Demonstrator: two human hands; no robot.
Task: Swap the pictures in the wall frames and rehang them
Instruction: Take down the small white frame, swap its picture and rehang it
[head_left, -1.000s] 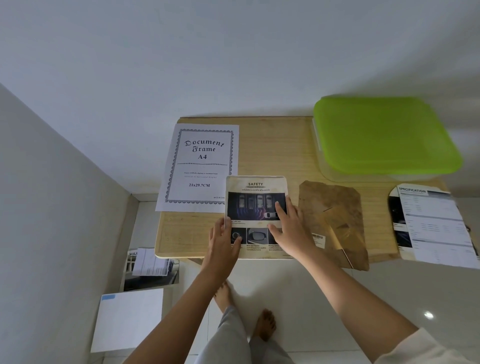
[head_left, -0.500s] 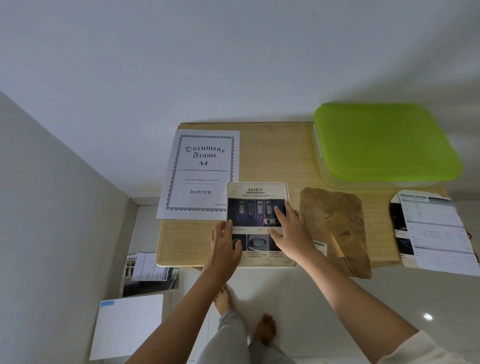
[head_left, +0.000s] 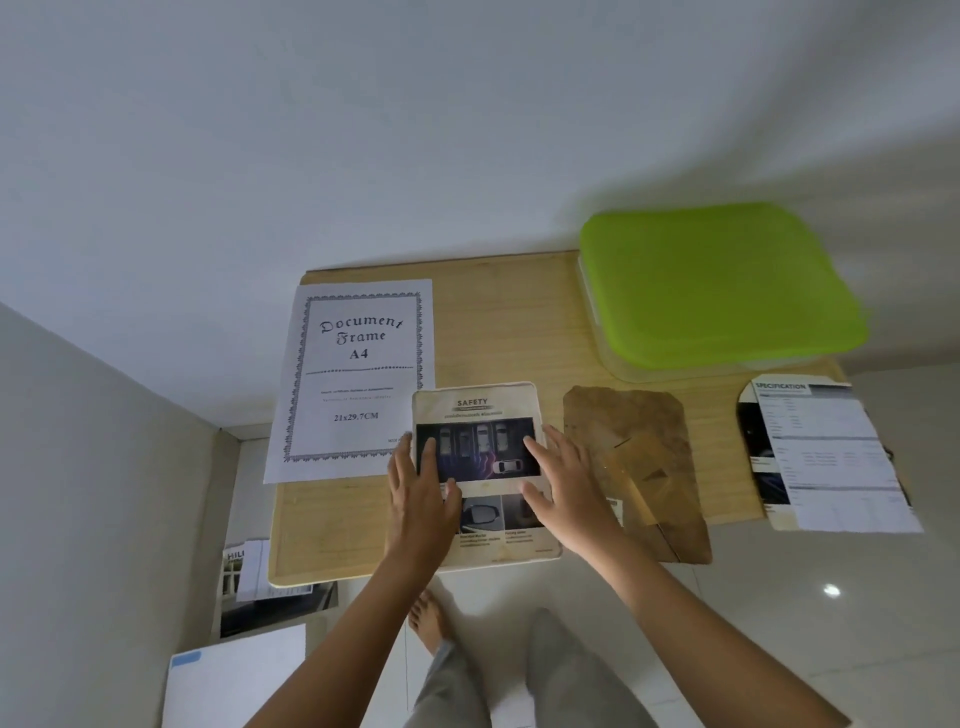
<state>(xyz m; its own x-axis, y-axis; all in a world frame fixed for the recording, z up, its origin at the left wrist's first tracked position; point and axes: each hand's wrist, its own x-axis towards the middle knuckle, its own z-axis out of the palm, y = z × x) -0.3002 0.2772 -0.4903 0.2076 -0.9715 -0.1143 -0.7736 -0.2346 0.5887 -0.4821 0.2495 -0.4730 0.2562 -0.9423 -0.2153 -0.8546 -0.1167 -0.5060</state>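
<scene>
On the table (head_left: 509, 322), three sheets (head_left: 358, 384)

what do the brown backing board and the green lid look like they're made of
Brown backing board: looks like matte pressed fibreboard, mottled brown with a stand flap. Green lid: probably plastic, smooth, uniform lime colour, rounded corners.

Both hands, the left hand (head_left: 422, 499) and the right hand (head_left: 566, 491), lie flat on the safety picture (head_left: 480, 410) on the wooden table (head_left: 498, 322).
</scene>
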